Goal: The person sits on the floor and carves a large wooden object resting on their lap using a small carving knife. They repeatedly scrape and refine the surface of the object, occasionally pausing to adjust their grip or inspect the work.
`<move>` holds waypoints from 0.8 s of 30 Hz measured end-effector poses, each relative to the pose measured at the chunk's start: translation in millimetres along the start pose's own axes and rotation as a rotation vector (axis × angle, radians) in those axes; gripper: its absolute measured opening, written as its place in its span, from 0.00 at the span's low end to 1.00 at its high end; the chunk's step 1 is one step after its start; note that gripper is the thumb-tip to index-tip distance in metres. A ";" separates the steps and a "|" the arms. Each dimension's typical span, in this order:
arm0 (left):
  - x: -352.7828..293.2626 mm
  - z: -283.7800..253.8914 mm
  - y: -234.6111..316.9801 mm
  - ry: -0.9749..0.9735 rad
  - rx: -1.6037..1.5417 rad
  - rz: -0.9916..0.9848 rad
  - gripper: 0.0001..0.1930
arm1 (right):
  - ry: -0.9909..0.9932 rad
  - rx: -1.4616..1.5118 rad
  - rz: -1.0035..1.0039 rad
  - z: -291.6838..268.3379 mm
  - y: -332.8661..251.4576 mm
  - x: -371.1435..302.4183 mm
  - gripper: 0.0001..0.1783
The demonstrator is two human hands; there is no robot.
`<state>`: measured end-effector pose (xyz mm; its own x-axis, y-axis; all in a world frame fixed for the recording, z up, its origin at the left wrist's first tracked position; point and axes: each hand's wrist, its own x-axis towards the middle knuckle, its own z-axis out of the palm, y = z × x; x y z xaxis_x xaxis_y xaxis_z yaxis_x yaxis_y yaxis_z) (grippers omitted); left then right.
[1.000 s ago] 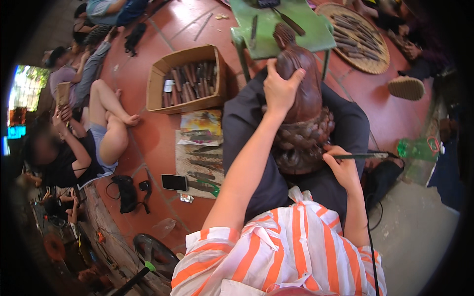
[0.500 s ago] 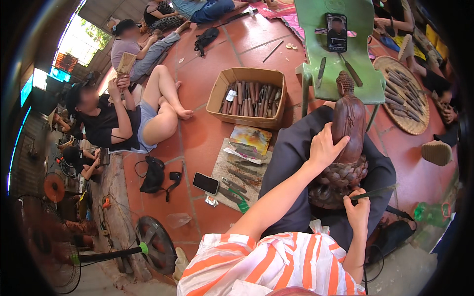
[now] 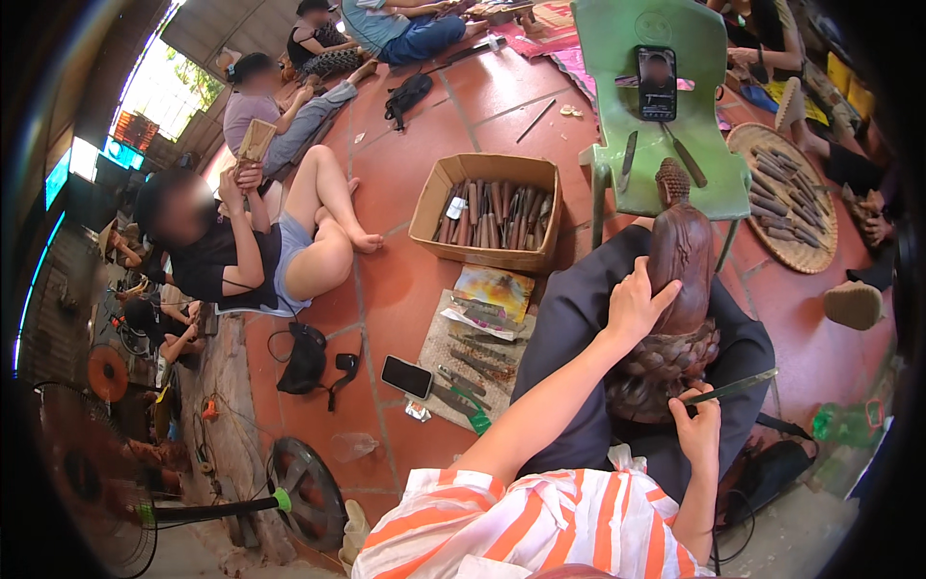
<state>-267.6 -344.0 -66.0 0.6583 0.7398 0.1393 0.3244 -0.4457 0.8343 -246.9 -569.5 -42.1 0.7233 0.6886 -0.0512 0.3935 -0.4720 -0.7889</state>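
Observation:
A dark brown carved wooden Buddha statue [image 3: 681, 261] stands between my knees, its back toward me, on a lotus-petal base [image 3: 666, 362]. My left hand [image 3: 637, 301] grips the statue's left side, thumb across its back and the other fingers partly hidden. Low at the right of the base, my right hand [image 3: 696, 422] pinches a thin, flat, greenish-dark file-like strip [image 3: 738, 385]. Its free end points right and slightly up; the other end is near the base, and I cannot tell whether it touches the wood.
A cardboard box [image 3: 482, 253] of wooden-handled tools stands ahead. Left of my leg lie a mat [image 3: 439, 338] with blades and a phone [image 3: 407, 377]. A green chair [image 3: 617, 96] and a wicker tray [image 3: 820, 253] of tools stand beyond. A person [image 3: 227, 232] sits at the left.
The strip in my right hand tilts a little more steeply, and that hand has shifted slightly. My left hand keeps its hold on the statue. The whole view has shifted a little.

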 end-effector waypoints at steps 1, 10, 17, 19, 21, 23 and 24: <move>0.2 0.2 1.8 -0.019 0.004 -0.009 0.35 | -0.031 0.075 0.080 -3.8 6.6 2.9 0.07; -0.6 2.1 -1.9 -0.009 0.027 -0.009 0.37 | -0.042 0.126 0.101 -7.2 12.5 8.8 0.07; -0.4 -1.7 1.6 -0.020 0.022 -0.022 0.38 | 0.019 -0.011 -0.016 -0.9 0.7 7.3 0.10; -1.7 -0.6 2.7 -0.037 0.038 -0.039 0.38 | -0.012 0.073 0.068 -6.6 8.1 10.9 0.09; -1.2 0.9 1.9 -0.034 0.030 -0.036 0.38 | -0.078 0.176 0.160 -11.0 12.5 15.2 0.09; -2.3 -0.1 0.1 -0.021 0.005 -0.026 0.39 | -0.109 0.224 0.173 -10.2 8.1 12.8 0.09; -1.5 -0.3 1.2 -0.028 0.011 -0.032 0.38 | -0.023 0.106 0.053 -3.9 1.6 8.0 0.10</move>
<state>-268.4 -345.5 -65.0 0.6658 0.7398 0.0974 0.3531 -0.4273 0.8323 -238.3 -566.9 -41.4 0.7279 0.6772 -0.1075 0.2920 -0.4481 -0.8449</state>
